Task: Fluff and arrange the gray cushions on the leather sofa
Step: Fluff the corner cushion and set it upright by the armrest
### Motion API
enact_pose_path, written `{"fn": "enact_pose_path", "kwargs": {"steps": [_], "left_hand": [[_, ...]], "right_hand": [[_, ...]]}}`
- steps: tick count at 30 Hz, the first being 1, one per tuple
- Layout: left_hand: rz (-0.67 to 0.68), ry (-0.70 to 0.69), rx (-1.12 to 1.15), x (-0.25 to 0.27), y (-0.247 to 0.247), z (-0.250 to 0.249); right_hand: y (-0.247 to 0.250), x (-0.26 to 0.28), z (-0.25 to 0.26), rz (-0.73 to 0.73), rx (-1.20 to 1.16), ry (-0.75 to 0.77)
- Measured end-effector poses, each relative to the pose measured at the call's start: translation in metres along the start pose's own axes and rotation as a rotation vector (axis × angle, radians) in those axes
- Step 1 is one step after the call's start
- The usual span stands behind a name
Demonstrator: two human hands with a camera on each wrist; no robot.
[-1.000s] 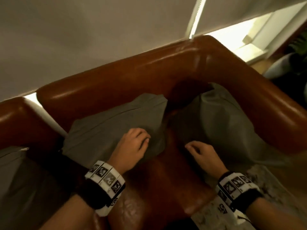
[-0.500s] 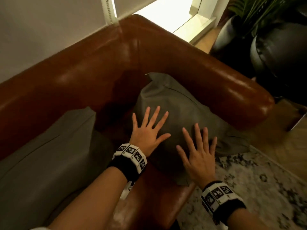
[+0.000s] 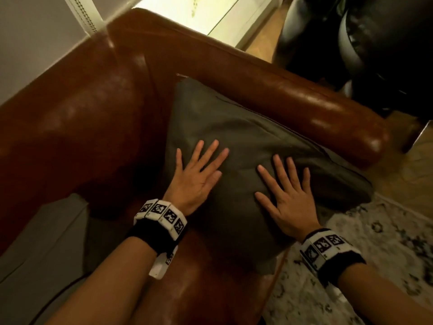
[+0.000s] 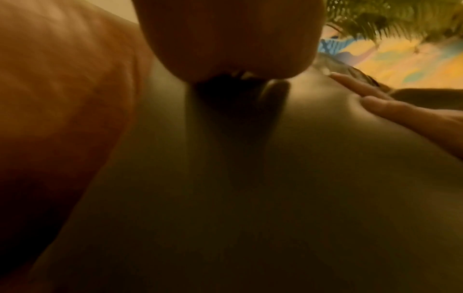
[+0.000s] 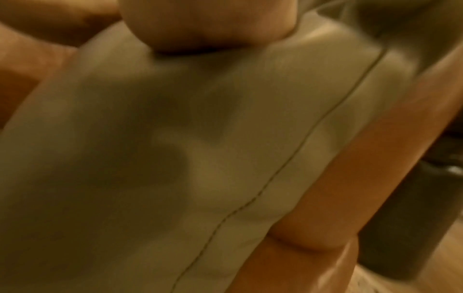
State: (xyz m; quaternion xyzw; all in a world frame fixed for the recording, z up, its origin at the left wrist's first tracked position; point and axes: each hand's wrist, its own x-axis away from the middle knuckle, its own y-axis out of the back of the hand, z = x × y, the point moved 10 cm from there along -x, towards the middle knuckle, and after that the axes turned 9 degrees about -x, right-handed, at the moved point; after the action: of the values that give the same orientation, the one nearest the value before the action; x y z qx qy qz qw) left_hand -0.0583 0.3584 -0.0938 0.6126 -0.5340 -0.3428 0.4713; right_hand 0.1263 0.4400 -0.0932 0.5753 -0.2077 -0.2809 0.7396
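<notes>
A gray cushion [image 3: 239,127] leans in the right corner of the brown leather sofa [image 3: 89,109], against the armrest [image 3: 316,106]. My left hand [image 3: 199,170] lies flat on its left part with fingers spread. My right hand [image 3: 285,186] lies flat on its lower right part, fingers straight. A second gray cushion [image 3: 46,242] sits at the lower left, untouched. In the left wrist view the cushion [image 4: 250,198] fills the frame, with the right hand's fingers [image 4: 391,107] resting on it. The right wrist view shows the cushion's seam [image 5: 275,172] beside the leather.
A patterned rug [image 3: 375,266] covers the floor at the right. A dark leather chair [image 3: 375,43] and a plant [image 4: 391,17] stand beyond the armrest. A wall and a window blind [image 3: 79,15] rise behind the sofa back.
Both hands left the left cushion and the seat and came to rest flat on the right cushion. The view has closed in on it; the cushion looks flatter and more squared against the armrest.
</notes>
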Motion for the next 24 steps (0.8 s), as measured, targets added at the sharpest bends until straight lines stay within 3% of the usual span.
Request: {"fn": "enact_pose_path", "kwargs": {"steps": [2,3,6,8,10,11,14,16,19,20,22,24], "left_hand": [[-0.213,0.115,0.138,0.017,0.027,0.027],[-0.261,0.21,0.143,0.026,0.032,0.044],[-0.158,0.504,0.396,0.043,0.021,0.079],[-0.063,0.606,0.676,0.044,0.007,0.084],[-0.02,0.653,0.678,0.045,0.004,0.083],[-0.035,0.676,0.599,0.047,0.008,0.084],[-0.105,0.686,0.323,0.048,0.035,0.08],[-0.041,0.669,0.241,0.044,0.031,0.081],[0.248,0.685,0.512,0.046,-0.024,0.083],[0.276,0.706,0.636,0.047,-0.036,0.083],[0.207,0.732,0.783,0.037,-0.038,0.086],[0.13,0.734,0.807,0.016,-0.031,0.09]], "right_hand": [[0.015,0.015,0.0,-0.083,-0.002,0.006],[0.024,0.028,-0.007,-0.15,-0.024,-0.063],[0.042,0.103,-0.058,-0.439,-0.242,-0.602],[0.009,0.143,-0.078,-0.497,-0.778,-0.93],[-0.032,0.144,-0.059,-0.431,-1.336,-1.072],[-0.038,0.14,-0.047,-0.383,-1.43,-1.103],[-0.027,0.136,-0.048,-0.42,-1.338,-1.127],[-0.029,0.143,-0.055,-0.422,-1.306,-1.181],[-0.058,0.166,-0.051,-0.212,-1.217,-1.37],[-0.066,0.171,-0.051,-0.164,-1.179,-1.413],[-0.053,0.17,-0.058,-0.286,-1.039,-1.407],[-0.011,0.149,-0.051,-0.436,-0.762,-1.249]]}}
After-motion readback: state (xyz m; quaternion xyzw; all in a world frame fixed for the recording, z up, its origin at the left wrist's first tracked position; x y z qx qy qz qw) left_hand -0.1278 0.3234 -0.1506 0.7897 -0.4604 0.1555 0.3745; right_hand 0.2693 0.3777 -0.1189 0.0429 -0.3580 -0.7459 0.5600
